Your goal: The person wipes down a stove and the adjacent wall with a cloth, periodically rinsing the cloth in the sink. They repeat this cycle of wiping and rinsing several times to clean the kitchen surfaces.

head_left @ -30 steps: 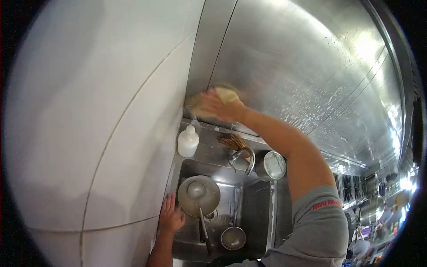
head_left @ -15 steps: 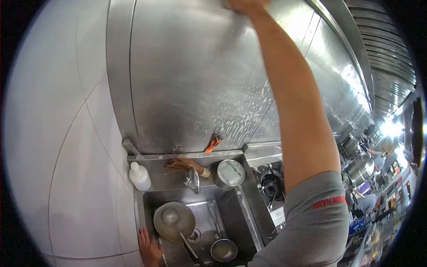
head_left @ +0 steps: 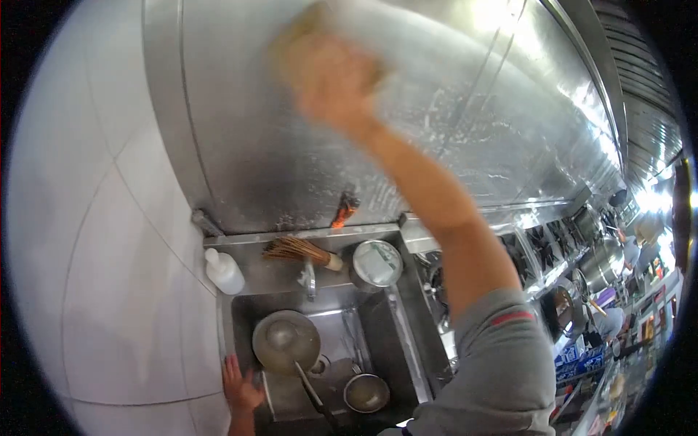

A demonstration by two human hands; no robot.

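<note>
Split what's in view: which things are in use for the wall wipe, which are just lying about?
In use:
right hand, blurred, on the sponge
steel wall, sudsy
left hand, on the sink rim

Lying about:
bottle
brush
tap
tin
pan
bowl

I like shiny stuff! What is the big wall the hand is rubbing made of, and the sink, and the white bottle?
The wall panel looks like stainless steel: grey, brushed, with bright glare and soapy streaks. The sink seems to be the same dull silvery metal. The white bottle is probably plastic: matte and slightly translucent. The right hand is too blurred to tell what it holds.
</note>
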